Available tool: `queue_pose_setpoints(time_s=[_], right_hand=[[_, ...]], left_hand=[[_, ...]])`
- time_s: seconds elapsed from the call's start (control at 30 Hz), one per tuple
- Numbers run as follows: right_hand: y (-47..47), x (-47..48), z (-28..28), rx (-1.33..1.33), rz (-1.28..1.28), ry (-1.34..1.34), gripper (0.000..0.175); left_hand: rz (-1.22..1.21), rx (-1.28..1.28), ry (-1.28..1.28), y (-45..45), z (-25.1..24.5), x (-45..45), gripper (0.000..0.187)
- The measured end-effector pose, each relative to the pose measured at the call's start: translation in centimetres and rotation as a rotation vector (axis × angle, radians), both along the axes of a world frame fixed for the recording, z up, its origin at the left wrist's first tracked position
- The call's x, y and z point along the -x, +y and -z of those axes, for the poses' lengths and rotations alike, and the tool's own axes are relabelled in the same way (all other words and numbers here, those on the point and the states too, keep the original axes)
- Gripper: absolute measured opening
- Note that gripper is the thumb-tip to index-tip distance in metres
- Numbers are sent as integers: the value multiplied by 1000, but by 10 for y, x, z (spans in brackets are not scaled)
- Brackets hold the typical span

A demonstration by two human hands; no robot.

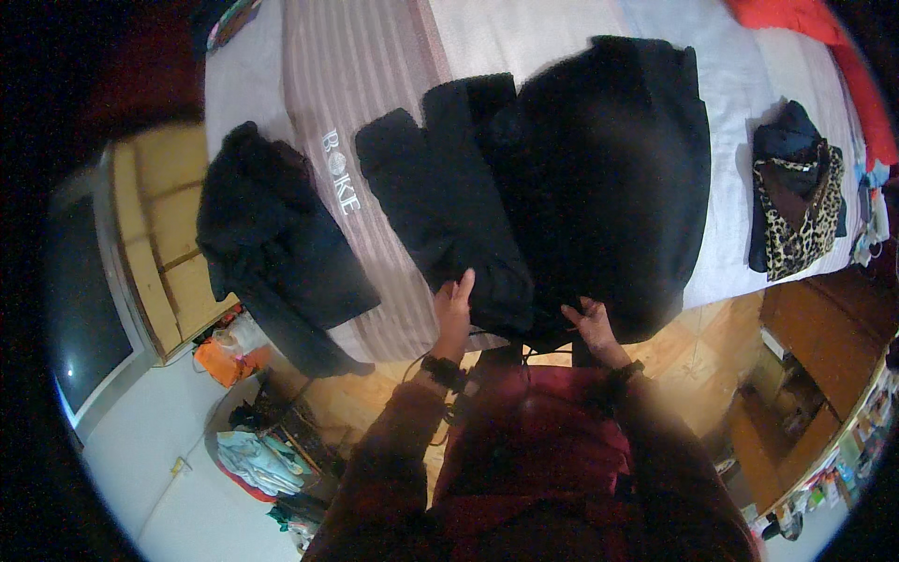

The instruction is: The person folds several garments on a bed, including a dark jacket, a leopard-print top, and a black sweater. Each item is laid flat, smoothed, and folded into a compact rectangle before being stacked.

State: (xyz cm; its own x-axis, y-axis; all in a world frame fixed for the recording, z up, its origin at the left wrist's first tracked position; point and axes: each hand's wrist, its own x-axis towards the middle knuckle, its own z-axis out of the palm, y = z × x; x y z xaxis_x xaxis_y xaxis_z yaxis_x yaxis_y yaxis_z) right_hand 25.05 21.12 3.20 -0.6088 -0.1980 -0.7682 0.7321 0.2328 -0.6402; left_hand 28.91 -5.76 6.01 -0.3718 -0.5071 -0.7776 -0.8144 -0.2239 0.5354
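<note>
A large black garment (604, 183) lies spread over the near edge of a bed. On its left side, a long section (449, 204) that looks like a sleeve is folded lengthwise. My left hand (455, 309) rests at the lower left edge of this section, thumb up. At the garment's near edge is my right hand (594, 324), its fingers bent against the dark cloth. Whether either hand pinches the fabric is hard to see. A thin dark cord (530, 357) hangs below the hem, between my hands.
Another black garment (281, 218) lies crumpled at the left, partly hanging off the bed. Folded clothes with a leopard-print top (804, 218) sit on the right. The striped bed cover (379, 183) bears lettering. Below are a laundry-filled basket (263, 464) and an open wooden cabinet (786, 400).
</note>
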Motion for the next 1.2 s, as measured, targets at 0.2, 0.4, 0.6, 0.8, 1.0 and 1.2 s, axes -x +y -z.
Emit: queue_pose_setpoints(time_s=[0.2,0.4,0.6,0.8,1.0,1.2], right_hand=[[1,4,-26,45,-204,19,17],[-20,-11,-39,-330,-913,307,43],[-73,80,-46,-288,-331,524,43],[-173,198,-32,-182,-272,539,46],[-212,232,-24,485,15,199,38],[-202,170,-45,-96,-198,663,17]], left_hand=[[-620,-183,363,15,-11,-6,39],[-312,-105,183,-5,-23,-73,37],[-173,624,206,-49,-12,-37,32],[166,759,329,-102,-12,110,49],[770,927,295,-103,-14,228,69],[820,645,449,-113,-24,220,37]])
